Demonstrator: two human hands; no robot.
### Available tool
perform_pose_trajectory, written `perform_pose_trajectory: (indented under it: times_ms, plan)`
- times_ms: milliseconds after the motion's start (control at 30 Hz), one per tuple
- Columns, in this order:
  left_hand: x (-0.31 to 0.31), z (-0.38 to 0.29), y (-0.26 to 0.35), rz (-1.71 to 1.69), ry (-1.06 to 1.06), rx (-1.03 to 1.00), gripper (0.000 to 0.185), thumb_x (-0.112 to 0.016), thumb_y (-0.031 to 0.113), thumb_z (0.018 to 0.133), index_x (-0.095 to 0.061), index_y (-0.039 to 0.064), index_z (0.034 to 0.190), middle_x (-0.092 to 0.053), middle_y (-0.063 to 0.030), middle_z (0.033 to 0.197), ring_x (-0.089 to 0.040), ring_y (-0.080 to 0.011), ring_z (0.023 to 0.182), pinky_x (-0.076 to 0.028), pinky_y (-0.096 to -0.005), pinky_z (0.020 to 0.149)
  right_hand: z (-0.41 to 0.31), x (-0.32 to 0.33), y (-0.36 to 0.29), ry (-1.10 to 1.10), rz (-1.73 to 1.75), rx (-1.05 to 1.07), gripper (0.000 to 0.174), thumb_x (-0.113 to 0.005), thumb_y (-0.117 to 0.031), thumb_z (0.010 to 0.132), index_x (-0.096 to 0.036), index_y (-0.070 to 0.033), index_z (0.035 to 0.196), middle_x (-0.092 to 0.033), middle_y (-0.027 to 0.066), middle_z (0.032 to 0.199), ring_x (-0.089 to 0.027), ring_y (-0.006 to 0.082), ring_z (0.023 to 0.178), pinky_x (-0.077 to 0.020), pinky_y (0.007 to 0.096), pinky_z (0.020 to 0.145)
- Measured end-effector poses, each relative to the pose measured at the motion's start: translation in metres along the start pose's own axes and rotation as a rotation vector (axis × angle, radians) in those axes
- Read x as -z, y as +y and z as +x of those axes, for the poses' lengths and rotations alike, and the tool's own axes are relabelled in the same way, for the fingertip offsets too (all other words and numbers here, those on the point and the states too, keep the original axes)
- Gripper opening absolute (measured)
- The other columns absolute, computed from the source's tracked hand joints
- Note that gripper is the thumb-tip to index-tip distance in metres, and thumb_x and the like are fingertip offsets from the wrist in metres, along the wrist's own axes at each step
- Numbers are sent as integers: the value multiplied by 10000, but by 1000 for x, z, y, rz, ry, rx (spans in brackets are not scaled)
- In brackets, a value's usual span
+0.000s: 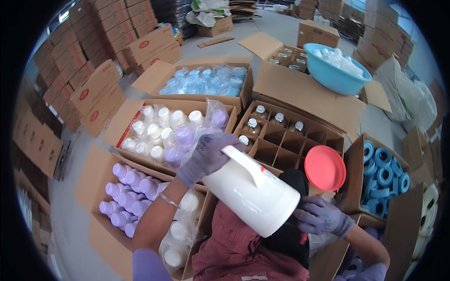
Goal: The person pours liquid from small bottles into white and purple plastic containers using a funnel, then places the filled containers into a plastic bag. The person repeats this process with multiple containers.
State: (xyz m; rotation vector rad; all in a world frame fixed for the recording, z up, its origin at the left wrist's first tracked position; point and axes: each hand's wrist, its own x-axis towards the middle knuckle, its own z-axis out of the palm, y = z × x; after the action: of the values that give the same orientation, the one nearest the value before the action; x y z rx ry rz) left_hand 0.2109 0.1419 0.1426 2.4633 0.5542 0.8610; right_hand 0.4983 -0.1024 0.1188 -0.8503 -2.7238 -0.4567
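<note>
A white plastic thermos jug casing (246,196) with a side handle lies tilted across my lap. My left hand (211,154), in a grey-purple knit glove, grips its upper end beside the handle. Close to the casing's wide lower end is my gloved right hand (320,216), its fingers bent. A small red thing (303,239) shows below those fingers; whether I hold it is unclear. Just beyond my left hand, lilac cups (184,135) in clear plastic lie over bagged white cups (153,130). A round red plastic dish (325,168) sits beyond my right hand.
A divided carton (281,137) holds several capped glass liners. Left stands a carton of lilac parts (128,196); right, one of blue rings (383,158). Farther off are bagged blue parts (205,80) and a blue basin (337,79) of white pieces. Stacked cartons (95,98) line the left.
</note>
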Motion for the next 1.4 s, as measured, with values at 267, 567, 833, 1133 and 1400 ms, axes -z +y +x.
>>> perform_pose_trajectory:
  times_ms: [267, 567, 833, 1133, 1400]
  plan:
    - [-86, 4, 53, -64, -284, -869, 383, -718, 264, 746, -654, 107, 1089, -635, -119, 1183, -607, -311, 1146, -441, -478, 1082, -155, -111, 87, -174, 175, -1198, 263, -733, -137, 728, -632, -65, 961, -620, 157, 1036, -611, 387, 940, -504, 474, 799]
    - [14, -1, -255, 158, 521, 250, 293, -663, 234, 888, -670, -9, 1052, -682, -209, 1073, -634, -386, 997, -492, -420, 938, -163, -162, 114, -109, 167, -1230, 307, -691, -186, 794, -615, -74, 1069, -607, 141, 1128, -585, 370, 1021, -462, 467, 884]
    - [23, -34, -436, 607, 74, 1499, 848, -461, 764, 853, -618, 68, 1312, -390, -170, 1528, -246, -399, 1453, -160, -644, 1128, -114, -155, 95, -262, 148, -1146, 373, -717, -179, 741, -621, -90, 1091, -576, 143, 1180, -519, 375, 1124, -372, 521, 1019]
    - [62, 30, -291, -1039, 595, 475, 176, -556, 137, 976, -648, 31, 1082, -676, -55, 1069, -660, -162, 962, -565, -342, 855, -44, -164, 125, -76, 238, -1020, 402, -702, -147, 760, -598, -58, 1138, -566, 174, 1206, -518, 401, 1136, -407, 502, 1012]
    - [151, 144, -99, -1649, 332, -246, 212, -530, 145, 991, -601, -23, 1099, -687, -110, 1074, -660, -202, 1034, -544, -339, 981, 87, -173, 166, 221, 314, -548, 1041, -842, -468, 696, -346, 1, 1483, -365, 273, 1485, -400, 433, 1343, -323, 488, 1139]
